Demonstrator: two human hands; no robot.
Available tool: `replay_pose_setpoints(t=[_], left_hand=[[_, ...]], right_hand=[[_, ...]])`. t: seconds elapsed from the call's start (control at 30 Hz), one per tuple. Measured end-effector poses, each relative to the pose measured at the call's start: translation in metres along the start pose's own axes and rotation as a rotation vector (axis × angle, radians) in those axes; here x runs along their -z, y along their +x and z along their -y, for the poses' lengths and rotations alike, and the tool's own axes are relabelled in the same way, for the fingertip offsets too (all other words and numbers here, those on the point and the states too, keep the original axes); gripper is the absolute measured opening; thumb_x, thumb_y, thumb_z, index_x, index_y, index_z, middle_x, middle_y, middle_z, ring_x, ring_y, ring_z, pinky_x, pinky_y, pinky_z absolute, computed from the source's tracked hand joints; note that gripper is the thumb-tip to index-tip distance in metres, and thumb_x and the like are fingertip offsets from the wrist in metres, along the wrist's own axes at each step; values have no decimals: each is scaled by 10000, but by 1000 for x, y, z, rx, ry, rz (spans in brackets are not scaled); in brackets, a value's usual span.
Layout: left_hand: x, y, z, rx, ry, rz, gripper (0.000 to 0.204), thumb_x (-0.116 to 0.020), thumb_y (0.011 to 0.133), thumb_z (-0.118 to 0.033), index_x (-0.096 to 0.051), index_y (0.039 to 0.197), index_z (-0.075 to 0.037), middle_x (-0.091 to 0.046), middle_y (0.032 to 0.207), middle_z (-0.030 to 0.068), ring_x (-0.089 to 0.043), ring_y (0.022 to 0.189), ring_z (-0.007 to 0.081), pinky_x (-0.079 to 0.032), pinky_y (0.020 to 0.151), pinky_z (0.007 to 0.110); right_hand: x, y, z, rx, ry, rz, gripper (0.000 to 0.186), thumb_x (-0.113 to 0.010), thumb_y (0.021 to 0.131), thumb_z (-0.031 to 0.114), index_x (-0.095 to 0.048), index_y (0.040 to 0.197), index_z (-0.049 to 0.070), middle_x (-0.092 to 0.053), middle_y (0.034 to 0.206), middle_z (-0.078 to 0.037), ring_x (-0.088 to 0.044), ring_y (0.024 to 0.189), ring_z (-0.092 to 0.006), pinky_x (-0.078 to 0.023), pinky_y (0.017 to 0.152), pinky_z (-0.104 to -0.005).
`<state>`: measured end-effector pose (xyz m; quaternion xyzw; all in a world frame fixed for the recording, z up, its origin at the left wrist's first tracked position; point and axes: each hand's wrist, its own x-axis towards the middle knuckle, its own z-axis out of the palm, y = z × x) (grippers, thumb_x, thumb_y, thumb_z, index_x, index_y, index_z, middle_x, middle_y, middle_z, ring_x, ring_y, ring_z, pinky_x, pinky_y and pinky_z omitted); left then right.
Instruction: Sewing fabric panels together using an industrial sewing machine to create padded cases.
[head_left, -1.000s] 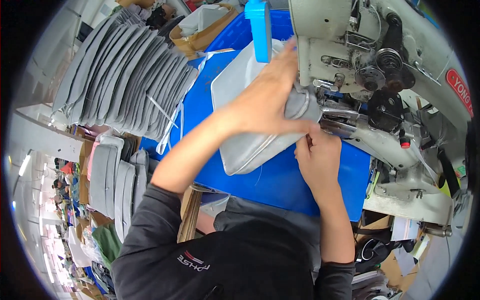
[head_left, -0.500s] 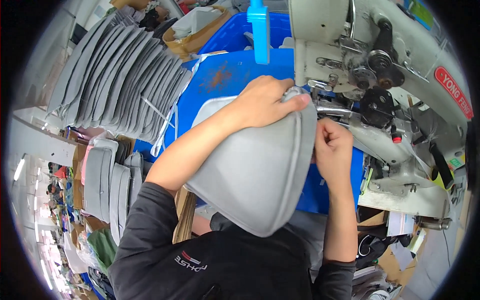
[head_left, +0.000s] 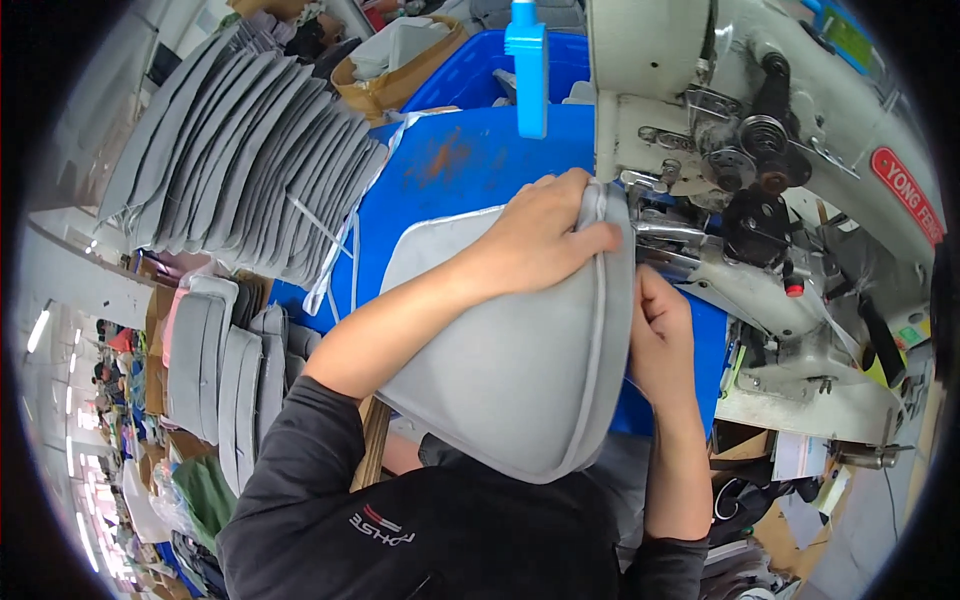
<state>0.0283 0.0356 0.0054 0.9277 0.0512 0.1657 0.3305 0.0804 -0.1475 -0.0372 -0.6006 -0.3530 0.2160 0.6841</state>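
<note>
A large grey padded fabric panel point(head_left: 490, 360) with rounded corners and a piped seam along its right side lies tilted between my arms. My left hand point(head_left: 548, 238) reaches over its top and grips the upper right edge, thumb along the piping, close to the sewing machine's point(head_left: 655, 215) metal arm. My right hand point(head_left: 662, 330) is closed at the panel's right border, fingers curled and pinching the edge. Its fingertips are partly hidden behind the fabric. The needle area lies behind my left hand and the panel's edge, so I cannot make it out.
Stacked grey panels point(head_left: 240, 160) stand at the left, with more grey pieces point(head_left: 210, 370) below them. A blue table surface point(head_left: 470, 150) runs under the work. A blue crate point(head_left: 450, 80) and a cardboard box point(head_left: 395, 85) sit behind. A light-blue plastic piece point(head_left: 530, 85) hangs near the machine.
Both hands have shifted slightly lower in the picture, along with the panel. My left hand has its fingers more over the edge. The right hand stays at the right border.
</note>
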Motion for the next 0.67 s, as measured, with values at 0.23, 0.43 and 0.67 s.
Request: replay_pose_setpoints(t=[0.23, 0.43, 0.67], left_hand=[[0, 4, 4, 44, 72, -67, 467, -591, 877, -371, -546, 935, 90, -611, 843, 308, -579, 926, 469, -439, 841, 505], [12, -3, -15, -21, 153, -94, 607, -642, 879, -425, -550, 1189, 89, -595, 1133, 297, -547, 1122, 434, -421, 961, 472], [27, -92, -97, -559, 395, 252, 744, -760, 769, -492, -517, 1317, -52, -437, 1446, 182, -393, 1368, 399, -358, 1074, 492]], right_hand=[[4, 7, 7, -82, 29, -70, 248, -538, 996, 73, -474, 758, 47, -386, 642, 81, -337, 598, -2, -267, 505, -207], [8, 10, 5, -100, -26, -141, 277, -536, 992, 73, -470, 725, 43, -355, 625, 85, -284, 578, -18, -242, 497, -229], [15, -13, 2, -167, 56, 70, 315, -529, 1013, 118, -485, 714, 27, -403, 628, 67, -331, 605, -14, -278, 506, -224]])
